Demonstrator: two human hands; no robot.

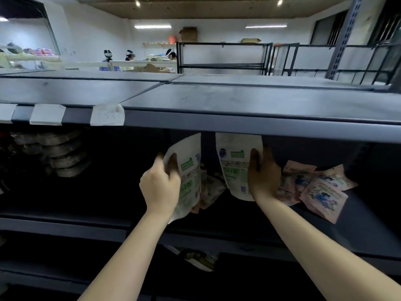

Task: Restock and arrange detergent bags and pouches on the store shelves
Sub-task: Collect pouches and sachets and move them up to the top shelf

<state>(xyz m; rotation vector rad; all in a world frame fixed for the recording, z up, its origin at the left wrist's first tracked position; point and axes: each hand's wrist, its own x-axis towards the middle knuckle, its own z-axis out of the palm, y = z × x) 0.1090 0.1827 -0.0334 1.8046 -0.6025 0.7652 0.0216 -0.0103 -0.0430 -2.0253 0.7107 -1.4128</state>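
Two glossy white stand-up pouches with green print sit upright on the dark metal shelf (217, 216). The left hand (160, 187) grips the left pouch (191, 170); the right hand (263, 174) clasps the right pouch (235, 164). Flat pink sachets (321, 192) lie just right.

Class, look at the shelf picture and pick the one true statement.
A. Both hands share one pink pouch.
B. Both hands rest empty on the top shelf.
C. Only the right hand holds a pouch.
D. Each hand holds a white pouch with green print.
D: the left hand grips one white pouch and the right hand holds a second white pouch, while the pink pouches lie untouched on the shelf.
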